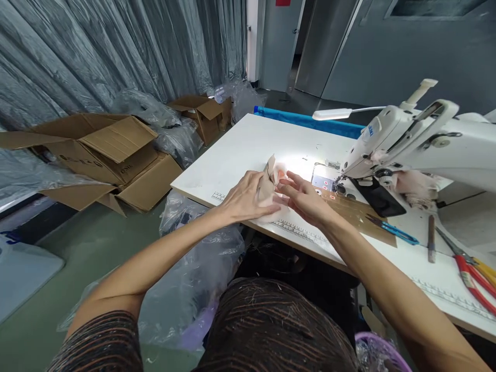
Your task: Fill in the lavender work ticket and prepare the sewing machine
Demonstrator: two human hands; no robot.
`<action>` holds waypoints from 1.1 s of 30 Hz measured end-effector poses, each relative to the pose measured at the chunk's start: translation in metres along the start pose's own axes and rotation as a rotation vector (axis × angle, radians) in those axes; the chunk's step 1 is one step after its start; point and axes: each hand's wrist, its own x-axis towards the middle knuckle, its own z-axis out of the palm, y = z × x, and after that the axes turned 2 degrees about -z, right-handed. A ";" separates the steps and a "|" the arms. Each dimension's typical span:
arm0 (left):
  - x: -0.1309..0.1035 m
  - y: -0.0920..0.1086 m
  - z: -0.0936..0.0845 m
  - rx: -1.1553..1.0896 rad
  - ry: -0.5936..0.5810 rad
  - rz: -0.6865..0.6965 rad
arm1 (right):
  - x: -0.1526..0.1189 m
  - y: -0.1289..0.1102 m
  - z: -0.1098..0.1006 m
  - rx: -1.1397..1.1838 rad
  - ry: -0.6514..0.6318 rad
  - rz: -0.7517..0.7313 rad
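A small beige fabric piece [265, 187] with a pale pink, fluffy part [279, 170] is held up just over the white table, left of the sewing machine's needle. My left hand [246, 196] is closed around its left side, thumb along the lower edge. From the right, my right hand [304, 199] has its fingertips on the pink side, bent and close together around the edge; the exact grip is partly hidden. The white sewing machine [391, 134] stands to the right, its needle area [338, 187] lit by a lamp [332, 114].
On the table [228, 150] lie blue thread snips [399, 232], a brown stick-like tool [431, 240] and red-handled scissors [470, 274]. Brown board [360, 219] borders the needle plate. Printed rulers [298, 230] line the front edge. Cardboard boxes [112, 155] and plastic bags [186, 289] cover floor at left.
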 end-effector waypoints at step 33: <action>-0.186 -0.108 -0.057 -0.063 -0.258 -0.485 | -0.051 0.021 -0.011 -1.008 0.038 -0.911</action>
